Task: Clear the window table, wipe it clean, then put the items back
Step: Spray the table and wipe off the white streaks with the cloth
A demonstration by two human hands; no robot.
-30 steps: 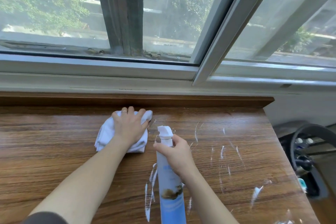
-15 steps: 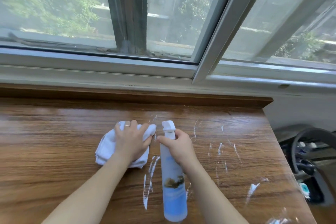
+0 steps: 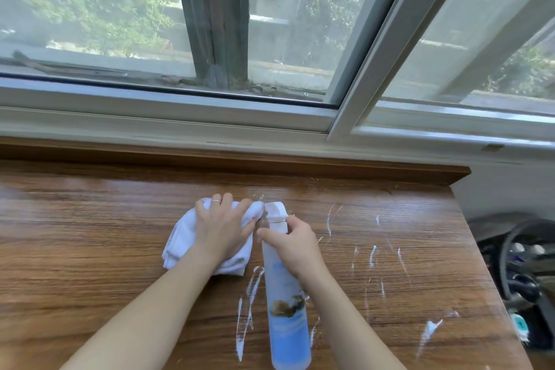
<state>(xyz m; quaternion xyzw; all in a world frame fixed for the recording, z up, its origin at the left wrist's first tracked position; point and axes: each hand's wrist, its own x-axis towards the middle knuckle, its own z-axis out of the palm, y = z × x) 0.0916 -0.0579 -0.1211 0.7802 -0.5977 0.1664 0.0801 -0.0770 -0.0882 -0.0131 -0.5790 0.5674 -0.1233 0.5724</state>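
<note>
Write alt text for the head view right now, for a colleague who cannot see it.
A person's left hand presses a white cloth flat on a wooden window table, while the right hand holds a blue spray bottle beside it. White foam streaks cross the table's right half, below a sliding window.

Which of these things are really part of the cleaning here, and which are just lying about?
In use:
white cloth under the left hand
spray bottle in the right hand
wooden table with white foam streaks

Lying about:
dark clutter beside the table's right end
window frame
</note>
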